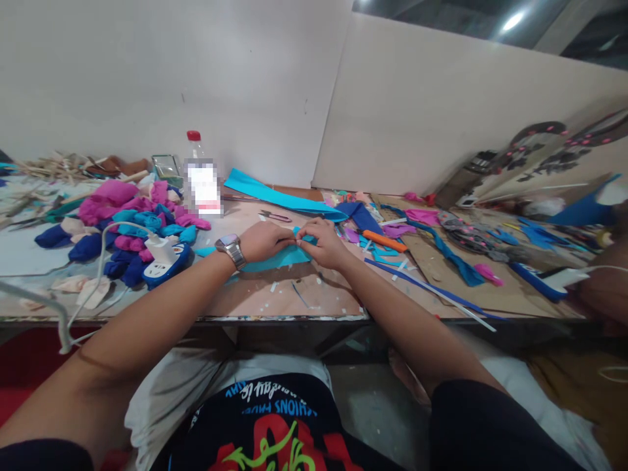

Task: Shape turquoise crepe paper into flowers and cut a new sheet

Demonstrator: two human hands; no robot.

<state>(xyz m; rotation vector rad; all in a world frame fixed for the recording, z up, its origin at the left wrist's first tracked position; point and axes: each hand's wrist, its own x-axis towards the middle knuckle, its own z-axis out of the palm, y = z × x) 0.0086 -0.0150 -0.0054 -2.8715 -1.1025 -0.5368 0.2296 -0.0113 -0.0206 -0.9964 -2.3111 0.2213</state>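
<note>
A turquoise fabric piece [275, 259] lies flat on the worktable [275, 301], near its front edge, directly under both hands. The left hand [265, 240], a watch [231, 249] on its wrist, and the right hand [321, 243] meet at the piece's far edge, fingers curled together and pinching the cloth between them. One long turquoise strip [279, 195] lies farther back. One bottle [200, 176] stands far left, beside one heap of pink and blue cloth pieces [132, 222]. One orange tool [385, 241] lies to the right.

bottle [202, 176] label: blurred | blue strip [275, 258]: partly hidden under both grips | far-right arm [606, 288]: cut off
</note>
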